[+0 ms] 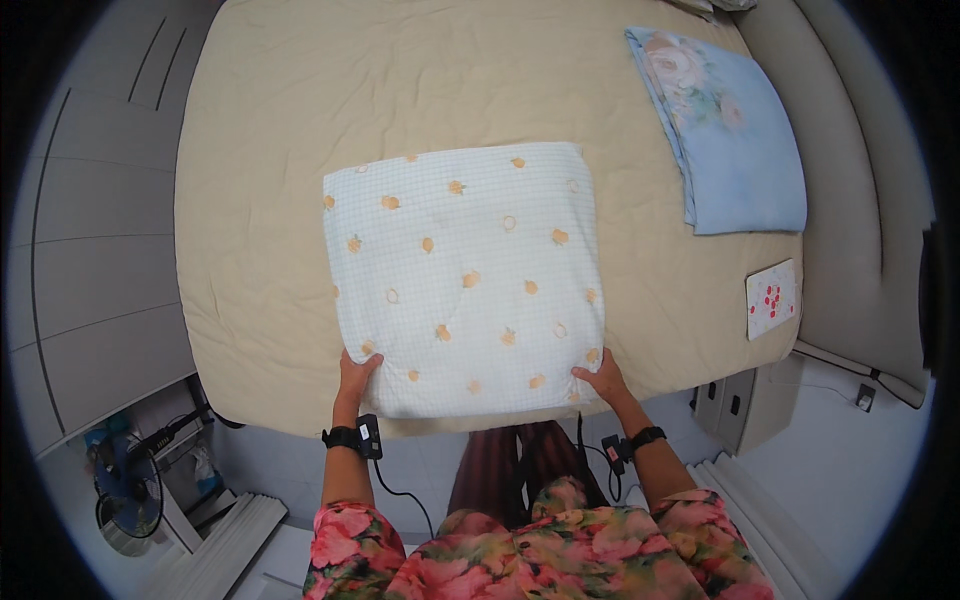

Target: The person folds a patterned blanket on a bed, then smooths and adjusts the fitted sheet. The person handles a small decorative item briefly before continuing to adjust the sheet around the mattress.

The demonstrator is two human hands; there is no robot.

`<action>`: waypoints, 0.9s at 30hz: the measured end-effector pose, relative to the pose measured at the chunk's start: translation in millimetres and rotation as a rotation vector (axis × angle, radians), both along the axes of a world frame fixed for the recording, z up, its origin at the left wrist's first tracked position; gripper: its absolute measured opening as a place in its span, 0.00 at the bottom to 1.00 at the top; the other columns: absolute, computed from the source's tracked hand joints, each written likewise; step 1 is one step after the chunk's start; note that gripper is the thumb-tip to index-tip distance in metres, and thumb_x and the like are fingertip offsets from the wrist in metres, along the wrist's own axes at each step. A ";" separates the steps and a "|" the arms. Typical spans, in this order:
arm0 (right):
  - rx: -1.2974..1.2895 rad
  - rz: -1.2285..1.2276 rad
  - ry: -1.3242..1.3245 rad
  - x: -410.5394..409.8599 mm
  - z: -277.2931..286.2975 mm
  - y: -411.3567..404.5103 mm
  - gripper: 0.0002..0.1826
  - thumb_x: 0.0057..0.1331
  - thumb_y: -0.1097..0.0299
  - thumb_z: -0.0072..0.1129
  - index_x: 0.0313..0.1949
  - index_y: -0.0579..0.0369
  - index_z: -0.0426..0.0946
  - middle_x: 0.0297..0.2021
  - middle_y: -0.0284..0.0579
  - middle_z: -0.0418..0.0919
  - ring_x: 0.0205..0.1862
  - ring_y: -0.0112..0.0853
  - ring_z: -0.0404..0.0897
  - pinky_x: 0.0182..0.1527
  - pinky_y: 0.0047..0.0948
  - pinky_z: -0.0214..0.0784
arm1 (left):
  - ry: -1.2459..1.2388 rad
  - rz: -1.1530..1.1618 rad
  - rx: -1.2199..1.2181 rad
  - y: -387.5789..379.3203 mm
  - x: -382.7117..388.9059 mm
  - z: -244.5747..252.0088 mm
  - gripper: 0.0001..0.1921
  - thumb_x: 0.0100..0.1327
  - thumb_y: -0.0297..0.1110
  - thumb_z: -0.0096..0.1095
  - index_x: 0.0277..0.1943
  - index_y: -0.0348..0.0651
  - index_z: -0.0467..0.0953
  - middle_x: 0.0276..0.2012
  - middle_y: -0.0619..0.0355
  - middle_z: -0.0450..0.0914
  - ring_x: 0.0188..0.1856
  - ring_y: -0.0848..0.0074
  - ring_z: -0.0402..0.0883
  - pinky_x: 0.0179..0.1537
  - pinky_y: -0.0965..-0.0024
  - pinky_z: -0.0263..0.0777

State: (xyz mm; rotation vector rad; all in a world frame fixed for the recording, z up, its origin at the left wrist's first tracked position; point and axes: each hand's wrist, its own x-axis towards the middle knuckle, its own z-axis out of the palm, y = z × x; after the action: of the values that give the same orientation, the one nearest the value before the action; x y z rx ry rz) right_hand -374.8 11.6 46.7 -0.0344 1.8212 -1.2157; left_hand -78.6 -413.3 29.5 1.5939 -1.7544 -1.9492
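Observation:
A folded white and pale-blue checked cloth (469,255) with orange fruit prints lies in a near-square at the front of the bed, perhaps a quilt or blanket. My left hand (360,373) grips its near left side, thumb on top and fingers hidden beneath. On the near right side, my right hand (600,375) holds it the same way, with its fingers also out of sight. Beneath the cloth spreads a beige bed sheet (255,225), slightly wrinkled.
A folded blue floral cloth (742,157) and a white patterned flat item (771,298) lie by the padded headboard (840,150). Grey cabinets (105,210) stand left. A fan (129,487) is at lower left, a bedside cabinet (750,409) at right. Cables hang from both wrist devices.

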 end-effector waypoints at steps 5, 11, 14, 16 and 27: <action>-0.134 -0.198 -0.263 15.9 -8.7 -24.7 0.40 0.55 0.70 0.69 0.64 0.62 0.58 0.56 0.47 0.72 0.54 0.38 0.73 0.58 0.35 0.66 | -0.146 -0.035 0.228 17.6 8.3 20.3 0.36 0.53 0.27 0.69 0.64 0.33 0.62 0.57 0.52 0.74 0.55 0.65 0.74 0.57 0.63 0.69; -0.145 -0.286 -0.716 14.2 13.0 -42.3 0.38 0.56 0.75 0.66 0.65 0.61 0.57 0.58 0.51 0.70 0.55 0.42 0.74 0.56 0.42 0.71 | -0.221 0.123 0.647 29.1 31.5 28.4 0.31 0.50 0.30 0.69 0.58 0.28 0.69 0.50 0.49 0.79 0.47 0.63 0.81 0.50 0.62 0.75; -0.192 -0.326 -0.789 6.1 47.4 -45.7 0.39 0.55 0.76 0.65 0.66 0.61 0.57 0.57 0.52 0.71 0.55 0.43 0.74 0.56 0.43 0.71 | -0.203 0.152 0.648 36.4 31.0 58.4 0.30 0.49 0.32 0.67 0.55 0.27 0.71 0.46 0.48 0.81 0.43 0.63 0.83 0.45 0.62 0.77; -0.230 -0.334 -0.760 -5.4 80.3 -44.8 0.39 0.55 0.77 0.65 0.65 0.62 0.58 0.57 0.52 0.71 0.55 0.42 0.74 0.56 0.42 0.70 | -0.207 0.126 0.544 40.3 27.0 90.6 0.29 0.50 0.33 0.66 0.55 0.28 0.71 0.46 0.48 0.81 0.43 0.64 0.83 0.44 0.63 0.78; -0.446 -0.256 -0.325 -115.5 329.7 -13.6 0.32 0.56 0.77 0.62 0.61 0.66 0.65 0.51 0.49 0.77 0.51 0.36 0.78 0.54 0.35 0.71 | 0.426 0.162 0.472 36.1 -39.6 303.1 0.43 0.44 0.27 0.63 0.67 0.33 0.56 0.60 0.44 0.70 0.59 0.56 0.73 0.60 0.58 0.68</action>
State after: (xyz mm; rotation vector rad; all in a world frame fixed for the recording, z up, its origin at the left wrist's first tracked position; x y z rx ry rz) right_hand -490.3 -2.0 376.4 0.1417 1.2759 -1.6837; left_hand -118.3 -377.2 332.7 1.2314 -1.0284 -2.5033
